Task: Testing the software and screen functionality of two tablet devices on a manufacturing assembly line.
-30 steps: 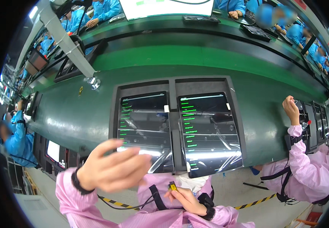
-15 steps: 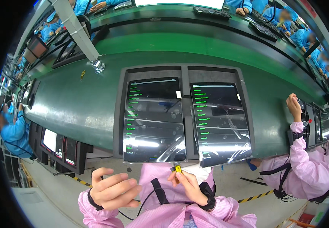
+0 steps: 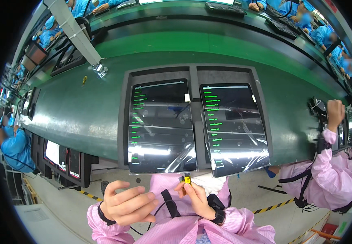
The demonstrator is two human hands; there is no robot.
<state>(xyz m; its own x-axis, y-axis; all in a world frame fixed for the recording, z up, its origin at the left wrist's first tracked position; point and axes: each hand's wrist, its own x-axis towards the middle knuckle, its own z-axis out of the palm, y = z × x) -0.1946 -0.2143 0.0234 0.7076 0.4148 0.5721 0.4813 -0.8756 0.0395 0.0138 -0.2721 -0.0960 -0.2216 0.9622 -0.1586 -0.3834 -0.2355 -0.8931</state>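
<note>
Between the thumb and fingers of my right hand (image 3: 197, 198) is a small plug with a yellow label (image 3: 187, 179). Its tip points up at the lower edge of the left tablet (image 3: 161, 130); whether it sits in the port I cannot tell. My left hand (image 3: 130, 203) hovers in front of the tray, fingers loosely bent and apart, with nothing visible in it. The right tablet (image 3: 235, 130) lies beside the left one. Both screens are lit with rows of green text on black, under clear film, and each has a small white sticker.
A dark grey two-bay tray (image 3: 196, 73) holds the tablets on the green bench (image 3: 82, 105). A metal post foot (image 3: 99, 70) and a small yellow item (image 3: 84, 80) are at far left. A black cable (image 3: 159, 208) crosses my lap. On the right sits a co-worker in a pink sleeve (image 3: 324, 162).
The whole view has shifted slightly. My left hand is a little closer to my right; the right hand keeps its pinch on the plug. The co-worker's raised hand has moved right.
</note>
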